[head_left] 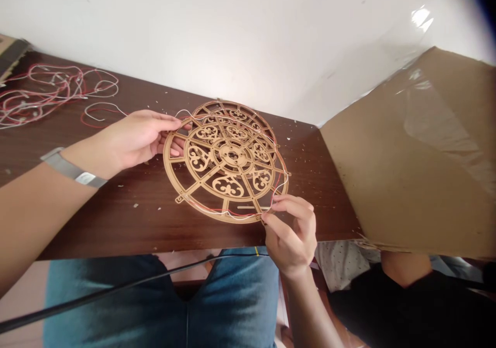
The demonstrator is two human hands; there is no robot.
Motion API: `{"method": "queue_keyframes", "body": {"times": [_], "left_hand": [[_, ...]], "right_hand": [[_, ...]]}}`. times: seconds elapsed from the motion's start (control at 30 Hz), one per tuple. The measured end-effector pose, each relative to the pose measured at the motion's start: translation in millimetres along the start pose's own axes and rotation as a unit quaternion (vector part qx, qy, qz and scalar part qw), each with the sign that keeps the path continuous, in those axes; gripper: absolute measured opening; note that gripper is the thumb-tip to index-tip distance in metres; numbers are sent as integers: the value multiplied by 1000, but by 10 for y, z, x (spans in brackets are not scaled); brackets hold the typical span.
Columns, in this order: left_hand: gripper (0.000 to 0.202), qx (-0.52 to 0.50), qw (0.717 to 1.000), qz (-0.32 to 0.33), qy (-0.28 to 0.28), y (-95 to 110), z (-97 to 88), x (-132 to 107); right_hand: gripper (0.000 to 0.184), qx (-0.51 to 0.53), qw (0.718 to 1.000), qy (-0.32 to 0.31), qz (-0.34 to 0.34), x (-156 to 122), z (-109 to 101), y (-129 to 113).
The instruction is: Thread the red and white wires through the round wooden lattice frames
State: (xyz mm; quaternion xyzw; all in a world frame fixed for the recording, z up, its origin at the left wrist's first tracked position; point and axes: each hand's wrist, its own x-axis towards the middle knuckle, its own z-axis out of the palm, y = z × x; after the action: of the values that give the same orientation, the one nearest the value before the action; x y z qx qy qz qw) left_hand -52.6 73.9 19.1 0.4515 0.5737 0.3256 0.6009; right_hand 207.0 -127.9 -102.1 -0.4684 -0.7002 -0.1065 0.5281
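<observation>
A round golden cut-out disc (227, 161) with scroll patterns lies tilted over the dark wooden table (116, 218). Thin red and white wires (279, 182) run along its rim. My left hand (135, 137) grips the disc's left edge, thumb on top and fingers under it. My right hand (292, 229) pinches the wire at the disc's lower right rim, near the table's front edge. A metal band (72, 169) sits on my left wrist.
A loose tangle of red and white wires (50, 92) lies at the table's far left. A large cardboard sheet (418, 162) with clear tape covers the right side. Small white crumbs dot the tabletop. A black cable (116, 288) crosses my lap. Another person sits at the lower right.
</observation>
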Motion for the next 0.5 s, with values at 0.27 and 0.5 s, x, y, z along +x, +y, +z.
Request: {"method": "queue_keyframes", "body": {"times": [0.27,0.5], "left_hand": [[13,11,1000,4,-13,-55,-76,72],[12,13,1000,11,-14,-63,-86,70]], "right_hand": [[28,22,999,15,22,20,38,-46],[25,14,1000,8,19,-3,35,-52]]}}
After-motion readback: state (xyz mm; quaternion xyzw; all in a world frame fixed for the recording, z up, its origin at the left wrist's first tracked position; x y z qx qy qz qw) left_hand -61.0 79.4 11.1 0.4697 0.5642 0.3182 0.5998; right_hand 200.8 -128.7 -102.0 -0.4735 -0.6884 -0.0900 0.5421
